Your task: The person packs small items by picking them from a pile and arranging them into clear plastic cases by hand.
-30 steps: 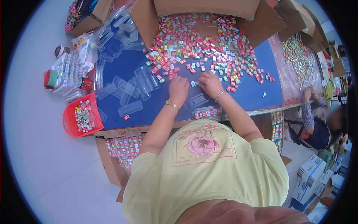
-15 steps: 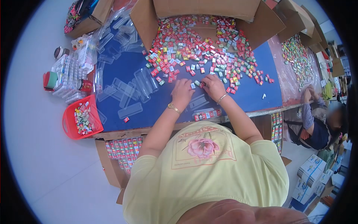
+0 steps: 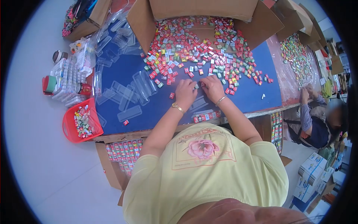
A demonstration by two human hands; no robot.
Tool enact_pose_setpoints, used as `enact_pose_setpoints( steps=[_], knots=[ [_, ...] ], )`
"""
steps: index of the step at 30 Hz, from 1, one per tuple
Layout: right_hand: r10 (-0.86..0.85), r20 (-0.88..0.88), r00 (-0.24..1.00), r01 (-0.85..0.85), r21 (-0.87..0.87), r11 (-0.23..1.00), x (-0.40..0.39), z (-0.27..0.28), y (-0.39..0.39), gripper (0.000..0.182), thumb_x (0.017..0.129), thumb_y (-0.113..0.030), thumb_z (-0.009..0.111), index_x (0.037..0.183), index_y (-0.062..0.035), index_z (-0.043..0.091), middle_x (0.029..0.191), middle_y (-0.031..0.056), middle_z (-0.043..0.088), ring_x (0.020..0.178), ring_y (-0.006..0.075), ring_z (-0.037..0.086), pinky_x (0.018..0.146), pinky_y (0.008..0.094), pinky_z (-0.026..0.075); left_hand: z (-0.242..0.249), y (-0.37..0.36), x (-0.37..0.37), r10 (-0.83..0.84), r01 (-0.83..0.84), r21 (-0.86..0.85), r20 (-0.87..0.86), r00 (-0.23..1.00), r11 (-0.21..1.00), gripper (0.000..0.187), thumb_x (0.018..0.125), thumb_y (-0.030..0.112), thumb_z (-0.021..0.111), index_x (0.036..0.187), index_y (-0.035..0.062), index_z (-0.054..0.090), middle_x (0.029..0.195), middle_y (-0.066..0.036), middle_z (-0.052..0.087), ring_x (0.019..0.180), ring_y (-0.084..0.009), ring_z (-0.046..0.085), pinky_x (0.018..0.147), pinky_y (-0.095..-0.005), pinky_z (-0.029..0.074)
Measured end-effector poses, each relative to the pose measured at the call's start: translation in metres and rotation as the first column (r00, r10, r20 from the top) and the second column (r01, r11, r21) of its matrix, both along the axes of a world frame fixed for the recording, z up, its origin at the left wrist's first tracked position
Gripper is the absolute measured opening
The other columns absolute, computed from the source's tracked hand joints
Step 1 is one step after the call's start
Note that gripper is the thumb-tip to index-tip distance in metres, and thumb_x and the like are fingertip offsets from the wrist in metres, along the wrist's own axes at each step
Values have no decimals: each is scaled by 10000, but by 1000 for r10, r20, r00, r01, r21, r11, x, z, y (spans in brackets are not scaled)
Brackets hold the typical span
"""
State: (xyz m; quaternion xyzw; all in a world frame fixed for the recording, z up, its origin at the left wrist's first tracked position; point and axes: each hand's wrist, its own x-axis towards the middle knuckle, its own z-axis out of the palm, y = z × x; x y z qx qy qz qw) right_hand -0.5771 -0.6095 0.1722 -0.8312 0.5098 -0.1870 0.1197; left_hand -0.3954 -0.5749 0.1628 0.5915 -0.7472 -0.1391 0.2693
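Both hands work over the blue tabletop (image 3: pixel 156 115), at the near edge of a pile of small block-like packs (image 3: pixel 186 48) in red, green, yellow and white. My left hand (image 3: pixel 185 93), with a gold watch at the wrist, has its fingers closed on a small greenish-white pack (image 3: pixel 196 86). Just to its right, my right hand (image 3: pixel 213 89) pinches a small red pack (image 3: pixel 203 84), partly hidden by the fingertips. Below the hands, a clear plastic tray (image 3: pixel 207 116) holds a row of packs. One loose red pack (image 3: pixel 172 95) lies left of my left hand.
Clear plastic trays (image 3: pixel 130 113) lie scattered at left. An open cardboard box (image 3: pixel 203 9) stands behind the pile. A red basket (image 3: pixel 68 125) of packs hangs by the left edge. Filled boxes (image 3: pixel 125 153) sit below the table. Another person (image 3: pixel 315 119) works at right.
A red pack now lies left of my left hand, which has shifted slightly right and down. A pack shows at its fingertips. My right hand has barely moved.
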Motion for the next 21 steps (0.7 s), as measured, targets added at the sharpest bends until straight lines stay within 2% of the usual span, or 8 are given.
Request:
enact_pose_setpoints(
  steps=[3, 5, 8, 11, 13, 18, 21],
  knots=[
    [120, 156, 980, -140, 121, 983, 0, 2, -2, 371, 740, -107, 811, 1098, -101, 717, 1061, 77, 675, 1071, 304, 605, 930, 410, 511, -2, 8, 4, -32, 32, -13, -47, 998, 999, 394, 765, 163, 808, 1139, 89, 708, 1128, -64, 631, 1083, -286, 575, 929, -405, 508],
    [103, 165, 981, -120, 96, 988, -4, 7, -2, 363, 752, -95, 800, 1103, -93, 709, 1052, 85, 674, 1065, 310, 605, 931, 416, 511, 0, 14, 10, -3, 1, -14, -121, 993, 1000, 448, 753, 159, 828, 1177, 76, 704, 1165, -70, 649, 1118, -288, 583, 957, -401, 506],
    [68, 178, 982, -78, 49, 996, -17, 16, 0, 347, 778, -71, 777, 1114, -79, 691, 1035, 102, 671, 1054, 322, 606, 932, 429, 509, 10, 29, 33, 43, -43, 8, -117, 992, 999, 467, 755, 144, 824, 1199, 72, 696, 1185, -80, 650, 1132, -293, 583, 970, -401, 502],
    [25, 32, 999, -29, 143, 989, -28, 20, -1, 340, 788, -62, 765, 1119, -90, 693, 1060, 94, 673, 1053, 318, 612, 921, 427, 521, 7, 35, 41, 34, -33, 15, -102, 994, 999, 463, 761, 133, 819, 1202, 70, 693, 1181, -85, 655, 1126, -295, 589, 966, -398, 504],
    [35, 13, 999, -36, 147, 988, -26, 14, -3, 342, 787, -64, 766, 1121, -91, 698, 1068, 92, 673, 1059, 313, 613, 921, 420, 524, 6, 37, 42, -23, 23, 2, -82, 996, 1000, 434, 771, 124, 812, 1186, 69, 697, 1153, -86, 663, 1098, -294, 601, 944, -394, 514],
    [33, -70, 997, -22, 154, 988, -20, 17, 1, 335, 797, -63, 757, 1126, -94, 706, 1102, 86, 670, 1075, 302, 614, 921, 406, 531, 6, 39, 37, -40, 40, -9, -18, 999, 999, 397, 779, 121, 806, 1158, 66, 703, 1111, -84, 675, 1054, -297, 620, 902, -395, 527],
    [21, -91, 996, -6, 165, 986, -21, 15, 2, 335, 802, -64, 754, 1131, -97, 704, 1103, 83, 668, 1078, 301, 614, 922, 405, 531, -2, 41, 44, 96, -95, -41, 11, 995, 995, 382, 777, 136, 811, 1138, 66, 708, 1087, -80, 681, 1031, -300, 630, 875, -400, 535]
  ],
)
